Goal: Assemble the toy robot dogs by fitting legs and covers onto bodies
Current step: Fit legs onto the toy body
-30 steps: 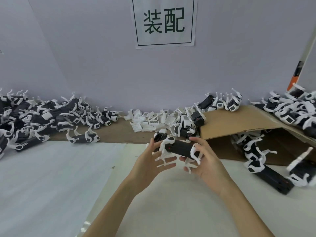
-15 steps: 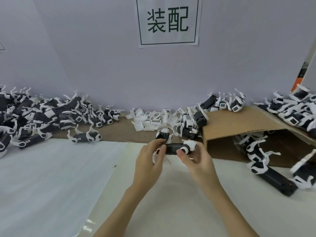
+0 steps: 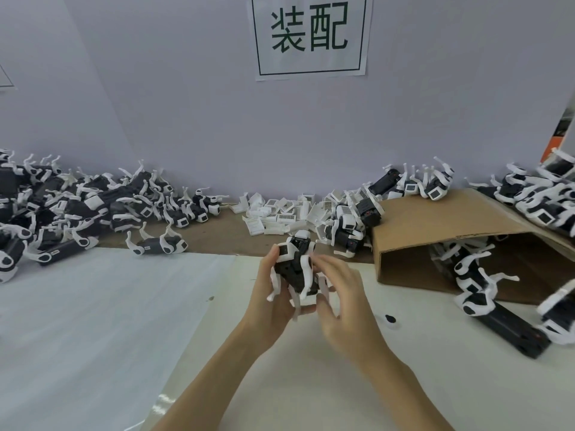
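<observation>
A black toy robot dog [image 3: 295, 270] with white legs stands on end between my hands, above the middle of the table, its legs pointing down and toward me. My left hand [image 3: 270, 301] grips its left side, thumb near the white top end. My right hand [image 3: 345, 301] is blurred and holds its lower right side with curled fingers. A heap of loose white covers [image 3: 280, 214] lies by the wall behind it.
A big pile of dogs [image 3: 62, 209] fills the back left, one lone dog [image 3: 158, 244] in front of it. An open cardboard box [image 3: 441, 241] lies on its side at right, with more dogs [image 3: 485, 284] inside and on top. White sheets [image 3: 93, 321] cover the table.
The dog has turned from lying crosswise between my hands to standing on end. Both hands have shifted round it, and the head camera has tilted a little.
</observation>
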The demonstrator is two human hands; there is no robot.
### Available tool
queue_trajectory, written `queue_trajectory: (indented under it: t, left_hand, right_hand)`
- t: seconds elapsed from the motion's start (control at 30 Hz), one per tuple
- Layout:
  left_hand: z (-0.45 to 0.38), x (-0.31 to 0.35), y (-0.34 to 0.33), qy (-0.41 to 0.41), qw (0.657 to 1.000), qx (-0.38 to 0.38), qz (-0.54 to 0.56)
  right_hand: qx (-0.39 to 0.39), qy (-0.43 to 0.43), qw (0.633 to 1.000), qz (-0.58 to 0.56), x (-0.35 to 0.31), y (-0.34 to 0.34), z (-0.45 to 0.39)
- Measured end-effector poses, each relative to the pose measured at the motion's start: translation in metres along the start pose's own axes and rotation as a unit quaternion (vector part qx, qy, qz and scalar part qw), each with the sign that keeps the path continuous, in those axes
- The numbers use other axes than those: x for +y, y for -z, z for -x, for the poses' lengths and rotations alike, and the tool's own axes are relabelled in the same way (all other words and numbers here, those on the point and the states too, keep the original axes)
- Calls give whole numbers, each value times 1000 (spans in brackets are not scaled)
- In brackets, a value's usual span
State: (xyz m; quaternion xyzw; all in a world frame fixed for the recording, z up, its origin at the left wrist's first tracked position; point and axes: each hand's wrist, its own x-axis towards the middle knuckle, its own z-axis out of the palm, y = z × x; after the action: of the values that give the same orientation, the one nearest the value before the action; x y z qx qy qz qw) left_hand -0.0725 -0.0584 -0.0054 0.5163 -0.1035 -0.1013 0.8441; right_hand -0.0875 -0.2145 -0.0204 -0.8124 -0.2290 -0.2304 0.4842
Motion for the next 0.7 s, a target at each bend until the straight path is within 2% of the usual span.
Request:
queue_trajectory:
  t: [0.07,0.13,0.2,0.27,0.33,0.37,0.43,0.5,0.6,0.7]
  left_hand:
    - [-1,-3,-2,-14,999,8,37]
    - [-3,-5,-4,-20,999,29,40]
    - [-3,-4,-7,-26,998,49,-27]
    - [-4,-4,-5,-62,983,75,-155]
    - [-6,-3,2,-104,955,112,-255]
    - [-7,-3,5,-108,949,124,-271]
    - [-10,-3,8,-88,951,135,-263]
    - [-11,-6,4,-49,962,149,-226]
    - [-12,-15,1,-53,954,204,-215]
    - [-14,-15,8,-92,938,290,-169]
  right_hand:
    - [-10,7,994,108,6,-6,1]
    - [-37,-42,994,99,12,-7,3]
    - [-63,-103,992,38,18,-4,4]
    - [-55,-125,990,22,21,-1,4]
    - [-17,-116,992,48,24,3,3]
    - [4,-102,992,76,24,5,3]
    - [35,-59,986,152,24,6,3]
    - [31,-31,978,206,22,4,3]
    - [-22,-13,987,158,20,1,4]
    - [-79,-94,992,22,13,2,2]
